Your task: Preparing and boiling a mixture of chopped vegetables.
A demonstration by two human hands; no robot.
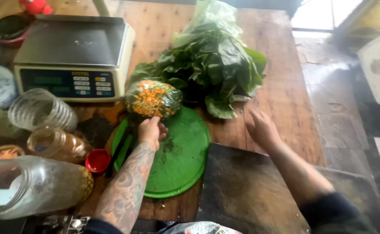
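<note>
1. Left hand (152,131), tattooed forearm, reaches forward to a clear bag of chopped vegetables (153,98); fingertips pinch the bag's near bottom edge, so the grip is clamped on the bag.
2. The bag is a rounded, bulging lump: orange and yellow diced bits mixed with dark green shreds, plastic skin glossy. It sits at the far rim of a round green cutting board (182,158), partly on it and partly on the counter (281,69).
3. The green board is flat, scuffed, with dark crumbs near the left hand. A dark knife-like tool lies along its left edge; hard to tell exactly what it is.
4. Right hand (262,127) hovers over the bare wood just right of the board, fingers loosely spread, grip apart, holding nothing. It is near a bunch of leafy greens (214,65).
5. The leafy greens lie just behind the bag, touching or nearly touching it, with a pale plastic bag at the far end.
6. A weighing scale (75,56) with a steel platform sits far left of the greens.
7. Left side: clear plastic jars (34,184) lying on their sides and a red lid (97,160) just beside the board.
8. A dark slab (250,190) lies under the right forearm, next to the board.
</note>
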